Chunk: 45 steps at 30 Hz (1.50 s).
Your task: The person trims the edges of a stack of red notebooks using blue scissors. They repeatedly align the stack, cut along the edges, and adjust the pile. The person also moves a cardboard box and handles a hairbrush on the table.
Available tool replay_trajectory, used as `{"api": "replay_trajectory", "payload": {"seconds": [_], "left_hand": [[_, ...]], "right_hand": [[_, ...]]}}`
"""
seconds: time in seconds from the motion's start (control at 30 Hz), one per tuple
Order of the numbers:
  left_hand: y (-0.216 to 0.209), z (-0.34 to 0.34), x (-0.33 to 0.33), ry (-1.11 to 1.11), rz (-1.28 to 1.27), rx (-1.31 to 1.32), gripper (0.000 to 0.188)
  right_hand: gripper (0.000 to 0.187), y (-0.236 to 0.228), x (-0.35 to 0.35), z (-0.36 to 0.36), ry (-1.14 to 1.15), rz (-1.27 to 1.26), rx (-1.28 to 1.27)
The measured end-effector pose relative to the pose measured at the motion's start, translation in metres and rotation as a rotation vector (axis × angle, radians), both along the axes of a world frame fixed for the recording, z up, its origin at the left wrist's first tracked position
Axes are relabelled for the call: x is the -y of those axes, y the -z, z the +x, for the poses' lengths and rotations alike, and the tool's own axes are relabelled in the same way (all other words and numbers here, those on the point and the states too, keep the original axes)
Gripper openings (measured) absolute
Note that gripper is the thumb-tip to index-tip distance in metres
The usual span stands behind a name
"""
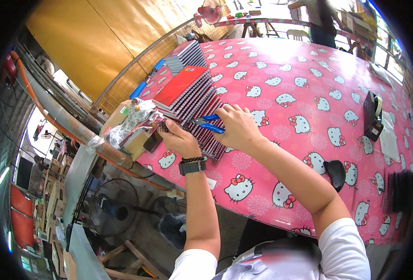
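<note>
A pile of red-covered spiral notebooks [180,87] leans at the left side of the table, its dark coil bindings facing me. My right hand [238,127] is closed around the blue handles of a pair of pliers [212,127]. The pliers' jaws point left and lie against the bound edges of the pile. My left hand [182,141] is at the pile's near left corner, thumb raised and fingers curled beside a dark coil end. What those fingers grip is partly hidden. Behind the red pile stands another stack of spiral notebooks [187,55] with greyish covers.
A pink cat-print cloth covers the table [243,161]. Crumpled plastic wrapping [134,123] lies left of the notebooks. To the right are a tape dispenser [373,116], a black rounded object [335,175] and black coils [399,190]. A floor fan [115,210] stands below; a person [322,21] is beyond.
</note>
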<state>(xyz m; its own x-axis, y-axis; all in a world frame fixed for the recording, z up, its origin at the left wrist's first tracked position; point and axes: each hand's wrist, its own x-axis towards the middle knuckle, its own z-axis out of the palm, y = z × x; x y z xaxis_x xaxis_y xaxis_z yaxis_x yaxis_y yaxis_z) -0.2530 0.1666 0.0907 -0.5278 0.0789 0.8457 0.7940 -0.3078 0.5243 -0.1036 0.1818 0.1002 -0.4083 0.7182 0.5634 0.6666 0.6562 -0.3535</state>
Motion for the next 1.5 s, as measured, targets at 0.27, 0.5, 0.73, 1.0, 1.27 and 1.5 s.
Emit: {"api": "replay_trajectory", "payload": {"seconds": [0.27, 0.5, 0.73, 1.0, 1.27, 1.5], "left_hand": [[0.006, -0.003, -0.001, 0.022, -0.048, 0.010, 0.038], [0.010, -0.008, -0.007, 0.026, 0.062, -0.035, 0.036], [0.020, -0.010, 0.009, 0.085, 0.120, 0.084, 0.046], [0.068, 0.007, 0.061, 0.368, -0.160, 0.527, 0.042], [0.067, 0.083, 0.076, 0.431, -0.680, -0.316, 0.022], [0.036, 0.060, 0.072, 0.383, -0.375, -0.124, 0.032]], "right_hand": [[0.037, -0.003, -0.001, 0.001, -0.033, 0.000, -0.011], [0.031, -0.005, 0.002, 0.008, -0.030, -0.132, -0.011], [0.040, 0.062, 0.016, 0.037, 0.045, -0.225, -0.088], [0.066, 0.126, 0.050, 0.059, 0.169, -0.102, 0.190], [0.047, 0.099, 0.051, 0.036, -0.492, -1.584, -1.572], [0.030, 0.138, 0.038, 0.058, -0.478, -1.617, -1.751]]}}
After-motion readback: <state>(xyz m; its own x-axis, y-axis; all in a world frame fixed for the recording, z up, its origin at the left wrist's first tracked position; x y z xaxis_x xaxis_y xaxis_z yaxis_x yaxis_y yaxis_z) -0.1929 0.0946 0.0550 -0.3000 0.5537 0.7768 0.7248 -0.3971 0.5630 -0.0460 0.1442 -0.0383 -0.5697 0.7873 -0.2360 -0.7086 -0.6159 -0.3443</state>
